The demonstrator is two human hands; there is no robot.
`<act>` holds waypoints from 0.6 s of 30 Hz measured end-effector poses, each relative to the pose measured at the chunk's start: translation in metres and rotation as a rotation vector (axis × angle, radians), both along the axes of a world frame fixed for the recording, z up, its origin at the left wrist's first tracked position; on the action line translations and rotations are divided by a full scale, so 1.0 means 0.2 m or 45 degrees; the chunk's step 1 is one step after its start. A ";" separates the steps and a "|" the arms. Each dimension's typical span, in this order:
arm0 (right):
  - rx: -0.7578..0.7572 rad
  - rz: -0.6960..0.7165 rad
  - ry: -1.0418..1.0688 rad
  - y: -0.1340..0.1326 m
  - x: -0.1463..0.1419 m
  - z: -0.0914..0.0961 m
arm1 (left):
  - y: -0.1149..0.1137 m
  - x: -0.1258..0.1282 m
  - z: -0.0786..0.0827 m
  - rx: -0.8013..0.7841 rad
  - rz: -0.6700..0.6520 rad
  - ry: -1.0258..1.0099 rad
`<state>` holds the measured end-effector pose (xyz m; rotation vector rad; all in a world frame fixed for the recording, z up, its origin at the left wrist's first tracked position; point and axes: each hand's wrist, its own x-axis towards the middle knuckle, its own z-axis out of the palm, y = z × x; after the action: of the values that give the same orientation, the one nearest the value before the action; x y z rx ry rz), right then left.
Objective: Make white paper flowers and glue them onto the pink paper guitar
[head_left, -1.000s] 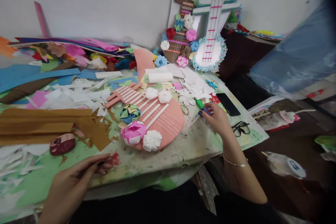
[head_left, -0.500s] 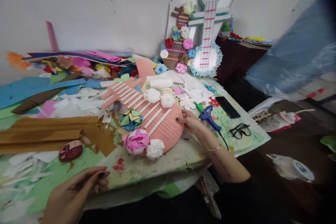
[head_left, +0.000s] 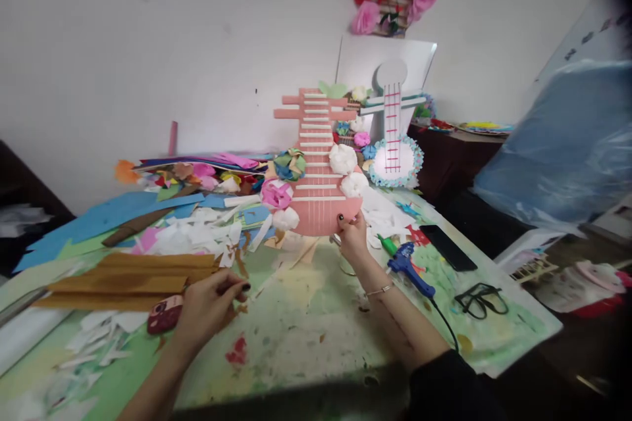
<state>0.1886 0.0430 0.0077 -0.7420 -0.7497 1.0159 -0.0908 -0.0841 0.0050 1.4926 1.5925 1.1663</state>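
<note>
My right hand [head_left: 353, 237] grips the lower right edge of a pink card lute [head_left: 320, 217] and holds it upright above the table. White strips cross its neck and body, with thin strings running down. Along its sides sit crumpled paper flowers: a blue-green one [head_left: 290, 164], a magenta one [head_left: 277, 193] and several white ones [head_left: 342, 159]. My left hand [head_left: 217, 299] is over the table's left side, thumb and fingertips pinched together; whatever is in them, if anything, I cannot make out. Close beside it lies a dark red rounded object [head_left: 164, 314].
A blue glue gun [head_left: 411, 270], black phone [head_left: 448, 247] and eyeglasses [head_left: 481, 300] lie at right. Brown crepe paper [head_left: 123, 279], white scraps [head_left: 197, 230] and blue sheets [head_left: 93, 223] cover the left. Behind leans a white lute [head_left: 392, 118]; a blue plastic bag [head_left: 557, 145] bulges at right.
My right hand has raised the pink lute from lying tilted on the table to upright, farther back. My left hand has moved forward and right, still pinched. The view has shifted, showing more wall.
</note>
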 end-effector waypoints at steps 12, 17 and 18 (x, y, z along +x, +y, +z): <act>-0.094 0.074 0.161 0.00 -0.04 -0.16 | 0.59 0.19 0.09 0.057 -0.041 -1.095; -0.090 0.123 0.132 -0.01 -0.07 -0.19 | 0.65 0.33 0.10 0.191 -0.082 -1.375; -0.082 0.133 0.124 0.00 -0.07 -0.20 | 0.65 0.35 0.10 0.242 -0.094 -1.412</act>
<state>0.1737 0.0423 -0.0327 -0.7094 -0.6795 1.1674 -0.0216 0.0463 0.0246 0.7036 0.6645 1.6951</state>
